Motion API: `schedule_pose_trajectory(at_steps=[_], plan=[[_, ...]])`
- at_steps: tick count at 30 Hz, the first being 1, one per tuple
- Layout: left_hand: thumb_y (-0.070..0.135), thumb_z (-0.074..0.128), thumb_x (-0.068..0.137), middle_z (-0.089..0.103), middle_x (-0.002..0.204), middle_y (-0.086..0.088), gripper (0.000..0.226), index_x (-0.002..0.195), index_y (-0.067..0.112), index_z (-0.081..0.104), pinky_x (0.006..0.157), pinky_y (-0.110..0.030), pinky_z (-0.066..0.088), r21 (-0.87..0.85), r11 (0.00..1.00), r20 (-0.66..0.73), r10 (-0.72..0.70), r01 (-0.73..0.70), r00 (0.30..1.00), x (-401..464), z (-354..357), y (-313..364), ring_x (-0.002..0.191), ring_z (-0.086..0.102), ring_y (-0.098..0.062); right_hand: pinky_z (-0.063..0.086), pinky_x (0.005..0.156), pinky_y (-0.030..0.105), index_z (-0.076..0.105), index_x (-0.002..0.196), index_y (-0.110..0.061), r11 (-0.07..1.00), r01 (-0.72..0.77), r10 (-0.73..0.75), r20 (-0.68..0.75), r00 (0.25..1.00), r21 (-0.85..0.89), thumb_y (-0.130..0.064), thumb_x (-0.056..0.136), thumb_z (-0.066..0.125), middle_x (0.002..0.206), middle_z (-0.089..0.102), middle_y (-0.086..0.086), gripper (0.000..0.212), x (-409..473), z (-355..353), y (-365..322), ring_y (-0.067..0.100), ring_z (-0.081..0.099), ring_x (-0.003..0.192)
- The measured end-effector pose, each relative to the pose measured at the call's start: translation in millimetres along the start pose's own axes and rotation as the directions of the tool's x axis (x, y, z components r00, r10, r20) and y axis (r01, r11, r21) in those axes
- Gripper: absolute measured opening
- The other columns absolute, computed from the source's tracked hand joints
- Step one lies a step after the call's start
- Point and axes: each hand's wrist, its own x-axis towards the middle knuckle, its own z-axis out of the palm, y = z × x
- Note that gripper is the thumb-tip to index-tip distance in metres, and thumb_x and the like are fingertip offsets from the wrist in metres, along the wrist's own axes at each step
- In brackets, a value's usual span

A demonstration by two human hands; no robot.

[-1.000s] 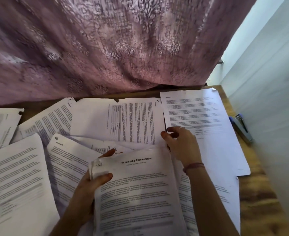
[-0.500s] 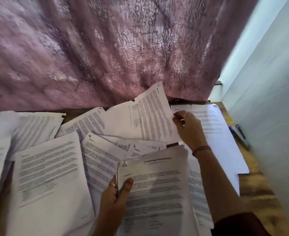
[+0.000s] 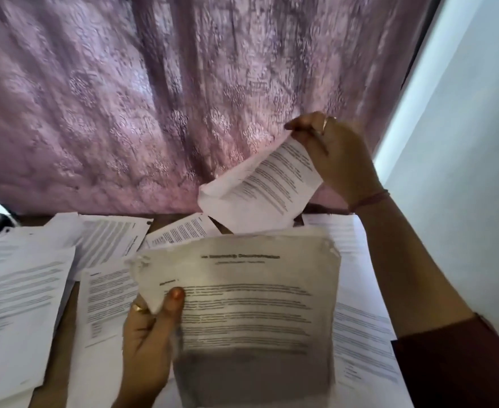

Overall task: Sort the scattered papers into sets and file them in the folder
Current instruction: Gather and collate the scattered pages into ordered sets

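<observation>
Nearest to us, low in the centre of the frame, the left hand (image 3: 149, 334) has its thumb clamped over the corner of a thick, grey-shadowed stack of printed white papers (image 3: 254, 313), fingers curled behind — a firm grip on the one set that looks gathered, held up above the brown wooden surface (image 3: 66, 325). Around it, loose printed white sheets (image 3: 21, 293) lie overlapping: I count roughly four or five at the left and centre, at least two more down the right edge, exact number hard to call under the overlap. Further back and higher, right of centre, the right hand (image 3: 333, 154) pinches the top edge of a single curled white printed page (image 3: 260, 189) between thumb and fingers, dangling it in the air in front of the mauve patterned curtain (image 3: 154, 98). So: one set in hand, one page airborne, most pages unsorted. No folder shows anywhere in view, so by my reading the filing hasn't begun and sorting is at an early stage.
</observation>
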Motion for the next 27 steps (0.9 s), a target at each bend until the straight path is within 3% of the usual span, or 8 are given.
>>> schedule_pose_trajectory(at_steps=[6,8,11,15,17,22,25,27], plan=[[0.057,0.075,0.074,0.075,0.103,0.001,0.050,0.113,0.027,0.069,0.074,-0.028,0.059,0.047,0.997,-0.005,0.065,-0.064,0.998,14.3,-48.4,51.1,0.095,0.072,-0.017,0.038,0.073,-0.002,0.074,0.105,-0.012,0.998,-0.019,0.010,0.148,0.989,0.062,-0.013,0.088,0.067,0.093,0.065,-0.015,0.018,27.6,21.5,-75.4,-0.015,0.056,0.078],[0.057,0.073,0.077,0.075,0.100,0.004,0.046,0.112,0.028,0.069,0.071,-0.024,0.058,0.076,0.993,0.002,0.088,-0.088,0.996,14.7,-64.4,64.4,0.092,0.072,-0.012,0.045,0.078,0.007,0.074,0.105,-0.012,0.995,-0.076,0.058,0.265,0.963,0.059,-0.015,0.087,0.070,0.098,0.071,-0.006,0.019,28.0,45.6,-95.7,-0.004,0.060,0.081],[0.047,0.072,0.082,0.072,0.112,-0.003,0.049,0.125,0.024,0.060,0.086,-0.042,0.056,0.028,0.998,-0.088,0.062,-0.059,0.994,23.6,-96.6,72.0,0.103,0.069,-0.024,0.052,0.083,0.024,0.074,0.103,-0.011,0.964,-0.181,0.072,0.468,0.881,0.194,-0.010,0.086,0.070,0.098,0.074,0.006,0.018,18.6,80.8,-128.5,0.009,0.067,0.086],[0.033,0.072,0.084,0.069,0.117,-0.002,0.054,0.133,0.024,0.052,0.079,-0.035,0.059,0.000,0.999,-0.214,-0.036,0.037,0.976,37.9,-149.2,76.2,0.102,0.069,-0.019,0.053,0.063,0.017,0.078,0.085,-0.012,0.648,-0.601,0.188,0.666,0.722,0.468,0.004,0.094,0.045,0.088,0.075,0.004,0.037,-11.3,126.4,-151.7,0.005,0.067,0.071],[0.025,0.066,0.088,0.070,0.115,0.000,0.049,0.134,0.023,0.052,0.077,-0.032,0.060,0.026,0.994,-0.199,-0.099,0.106,0.975,41.9,-173.0,74.4,0.099,0.070,-0.017,0.054,0.068,0.026,0.065,0.108,0.009,0.509,-0.710,0.222,0.722,0.655,0.487,0.000,0.094,0.042,0.103,0.068,0.019,0.028,-23.2,151.2,-156.7,0.023,0.064,0.080],[0.024,0.063,0.092,0.075,0.095,-0.007,0.018,0.105,0.012,0.069,0.071,-0.037,0.059,0.096,0.944,-0.124,-0.305,0.317,0.944,50.2,-213.5,49.4,0.086,0.073,-0.027,0.057,0.073,0.027,0.073,0.102,-0.008,0.518,-0.749,0.234,0.774,0.588,0.413,-0.003,0.095,0.050,0.089,0.075,0.002,0.025,-52.1,197.8,-164.9,0.013,0.070,0.078],[0.021,0.063,0.093,0.075,0.093,-0.009,0.016,0.100,0.010,0.069,0.074,-0.041,0.058,0.089,0.895,-0.152,-0.421,0.437,0.894,57.1,-227.7,23.9,0.085,0.073,-0.029,0.052,0.056,0.019,0.078,0.065,-0.023,0.325,-0.880,0.436,0.771,0.465,0.346,-0.021,0.098,0.053,0.065,0.070,-0.005,0.041,-92.5,221.3,-158.5,0.009,0.065,0.059],[0.021,0.063,0.093,0.076,0.090,-0.005,0.012,0.099,0.013,0.070,0.067,-0.036,0.059,0.109,0.856,-0.193,-0.480,0.505,0.856,64.2,-234.8,2.3,0.081,0.073,-0.024,0.055,0.067,0.028,0.078,0.080,-0.020,0.098,-0.934,0.580,0.743,0.335,0.344,-0.050,0.093,0.054,0.079,0.072,0.004,0.041,-129.4,238.9,-147.8,0.017,0.067,0.072]])
